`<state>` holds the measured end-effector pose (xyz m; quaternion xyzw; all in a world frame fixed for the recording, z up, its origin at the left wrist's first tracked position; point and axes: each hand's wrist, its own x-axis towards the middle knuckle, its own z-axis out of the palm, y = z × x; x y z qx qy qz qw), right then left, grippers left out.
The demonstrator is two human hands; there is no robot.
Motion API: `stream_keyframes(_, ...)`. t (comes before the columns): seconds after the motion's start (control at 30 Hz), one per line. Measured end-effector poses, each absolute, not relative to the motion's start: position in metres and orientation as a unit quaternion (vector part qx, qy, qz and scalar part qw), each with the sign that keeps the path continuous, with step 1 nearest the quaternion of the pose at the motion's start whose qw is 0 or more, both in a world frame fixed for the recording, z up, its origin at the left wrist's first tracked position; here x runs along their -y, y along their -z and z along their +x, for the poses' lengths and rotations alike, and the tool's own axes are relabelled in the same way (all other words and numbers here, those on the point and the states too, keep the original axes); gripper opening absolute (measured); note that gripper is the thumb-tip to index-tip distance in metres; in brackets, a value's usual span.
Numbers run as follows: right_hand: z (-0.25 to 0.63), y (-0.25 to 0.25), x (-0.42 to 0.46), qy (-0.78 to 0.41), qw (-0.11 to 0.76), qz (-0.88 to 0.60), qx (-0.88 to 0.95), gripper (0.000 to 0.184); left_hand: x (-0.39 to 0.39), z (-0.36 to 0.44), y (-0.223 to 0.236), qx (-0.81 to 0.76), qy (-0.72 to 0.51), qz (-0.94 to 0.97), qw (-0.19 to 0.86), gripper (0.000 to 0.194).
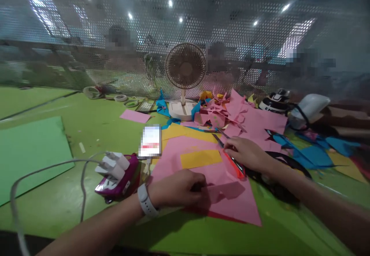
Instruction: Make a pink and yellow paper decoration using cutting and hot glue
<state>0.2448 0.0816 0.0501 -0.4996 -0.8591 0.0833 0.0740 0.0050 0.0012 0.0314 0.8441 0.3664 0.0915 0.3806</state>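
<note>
My left hand, with a white band at its wrist, is closed at the near side of a large pink paper sheet. Its curled fingers pinch a small folded-looking pink paper piece, whose held edge is hidden. On the right, my right hand has its fingers closed over a red utility knife. The knife slants over the pink sheet, its dark blade pointing away to the left. A yellow paper strip lies on the sheet between my hands.
A lit phone and a purple power bank-like block with white plugs stand left, with a grey cable. Behind are a small fan and heaped pink scraps. Green card lies far left; a black round object sits under my right forearm.
</note>
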Motion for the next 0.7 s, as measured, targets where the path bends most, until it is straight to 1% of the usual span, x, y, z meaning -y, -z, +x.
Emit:
stream_keyframes(0.2,0.268,-0.070,-0.114,-0.017,-0.009,-0.514,0.857,0.017,-0.003,0.004,-0.029,-0.369,-0.103,0.850,0.361,0.005)
stream_keyframes(0.33,0.280,-0.069,-0.140,-0.007,-0.046,-0.512,0.858,0.015,-0.003,0.005,-0.032,-0.381,-0.088,0.850,0.354,0.006)
stream_keyframes(0.5,0.280,-0.052,-0.157,-0.005,-0.056,-0.521,0.852,0.023,-0.006,0.005,-0.034,-0.385,-0.072,0.851,0.349,0.004)
stream_keyframes(0.7,0.264,-0.058,-0.141,-0.038,-0.019,-0.484,0.874,0.016,-0.004,0.008,-0.042,-0.355,-0.075,0.870,0.335,0.007)
